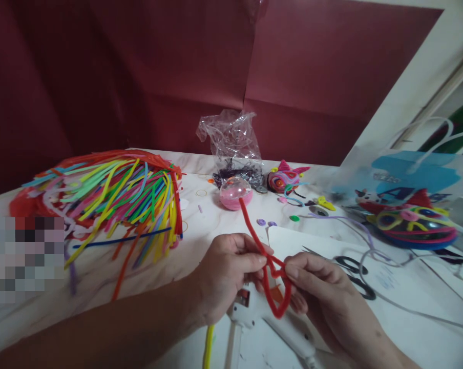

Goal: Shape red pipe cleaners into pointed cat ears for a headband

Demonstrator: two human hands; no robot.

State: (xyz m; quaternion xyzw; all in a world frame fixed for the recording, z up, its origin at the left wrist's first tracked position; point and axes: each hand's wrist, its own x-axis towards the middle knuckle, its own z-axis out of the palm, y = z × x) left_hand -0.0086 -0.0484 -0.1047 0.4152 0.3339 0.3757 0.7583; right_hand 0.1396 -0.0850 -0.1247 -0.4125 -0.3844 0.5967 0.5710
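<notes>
Both my hands hold a red pipe cleaner (279,310), bent into a closed pointed loop with one straight end sticking up toward the back. My left hand (229,271) pinches it where the loop meets the straight end. On the loop's other side, my right hand (323,287) grips it between thumb and fingertips. Beneath the hands lies a white glue gun (289,333), partly covered by them. Black-handled scissors (356,277) rest just beyond my right hand. A pink ball with a clear top (236,195) sits behind the raised end.
A pile of colourful pipe cleaners (127,200) spreads over the left side. A clear plastic bag (235,138) stands at the back beside a pink decorated ball (284,178). At right are another decorated piece (416,225), a carrier bag (408,169) and a loose cord (400,302).
</notes>
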